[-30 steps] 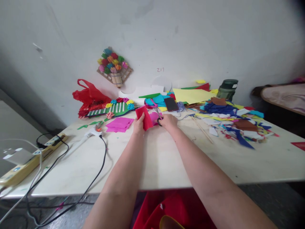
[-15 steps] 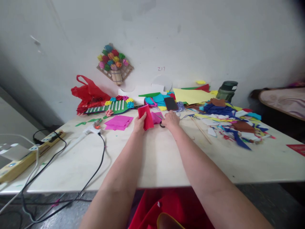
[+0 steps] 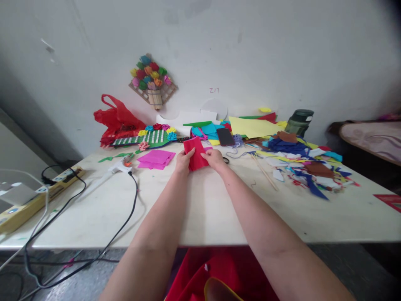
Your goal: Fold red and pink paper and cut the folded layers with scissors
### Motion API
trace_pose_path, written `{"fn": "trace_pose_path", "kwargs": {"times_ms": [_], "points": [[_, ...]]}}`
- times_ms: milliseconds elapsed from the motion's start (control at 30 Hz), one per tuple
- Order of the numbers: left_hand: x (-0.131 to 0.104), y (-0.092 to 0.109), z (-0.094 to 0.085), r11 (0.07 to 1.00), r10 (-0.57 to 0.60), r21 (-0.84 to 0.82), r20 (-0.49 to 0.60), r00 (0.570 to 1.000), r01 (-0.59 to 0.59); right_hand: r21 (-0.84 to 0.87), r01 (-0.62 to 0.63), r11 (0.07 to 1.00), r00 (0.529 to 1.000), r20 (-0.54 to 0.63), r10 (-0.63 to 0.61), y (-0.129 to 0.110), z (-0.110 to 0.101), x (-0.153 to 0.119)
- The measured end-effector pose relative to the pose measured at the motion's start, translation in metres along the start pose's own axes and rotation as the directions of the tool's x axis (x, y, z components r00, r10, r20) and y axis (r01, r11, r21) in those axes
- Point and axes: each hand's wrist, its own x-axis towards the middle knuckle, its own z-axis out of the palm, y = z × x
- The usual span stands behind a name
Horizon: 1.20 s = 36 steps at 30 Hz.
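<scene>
A red sheet of paper [image 3: 196, 155] is held up over the table between my two hands. My left hand [image 3: 184, 159] grips its left side, thumb across the front. At the right edge, my right hand [image 3: 213, 159] pinches the paper between thumb and fingers. Behind my right hand a black scissors handle [image 3: 225, 160] shows on the table; the rest of the scissors is hidden. A bit of pink paper peeks out behind the red sheet. Farther left lies a stack of pink paper squares [image 3: 156, 159].
A hot glue gun [image 3: 121, 166] with its cord and a power strip [image 3: 40, 200] sit at left. Behind are a red plastic bag [image 3: 117, 119], a phone [image 3: 224, 136] and coloured sheets. Paper scraps [image 3: 313, 167], a wooden stick [image 3: 265, 172] and a bottle [image 3: 299, 122] are on the right.
My right hand has let go of the scissors, leaving them on the table, and moved left to the red paper. The paper now looks wider, turned more toward me.
</scene>
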Motion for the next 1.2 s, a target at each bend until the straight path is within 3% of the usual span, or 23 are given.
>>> {"fn": "trace_pose_path", "kwargs": {"times_ms": [200,367,567,833,933,1067,1200], "points": [[0.007,-0.001,-0.007,0.994,0.072,0.084,-0.119,0.990,-0.062,-0.002,-0.106,0.994,0.993,-0.044,0.106,0.003,-0.006,0.001],[0.012,-0.001,-0.014,0.995,0.054,0.094,-0.092,0.994,-0.045,0.091,-0.147,0.985,0.980,-0.120,0.157,0.014,-0.001,0.005],[0.015,-0.001,-0.015,0.991,0.074,0.122,-0.153,0.985,-0.055,0.198,-0.144,0.970,0.969,-0.173,0.179,0.022,0.005,0.009],[0.016,0.000,-0.014,0.983,0.137,0.146,-0.216,0.967,-0.107,0.337,-0.155,0.929,0.963,-0.157,0.217,0.015,0.006,0.005],[0.013,0.001,-0.013,0.990,0.063,0.135,-0.184,0.981,-0.038,0.463,-0.239,0.854,0.939,-0.115,0.325,0.006,0.002,0.001],[0.012,0.000,-0.013,0.988,-0.070,0.135,-0.060,0.996,0.078,0.581,-0.330,0.744,0.893,-0.064,0.446,-0.003,-0.003,-0.003],[0.015,-0.004,-0.016,0.989,-0.031,0.142,-0.076,0.997,0.041,0.582,-0.290,0.760,0.902,-0.099,0.421,0.000,-0.002,-0.004]]}}
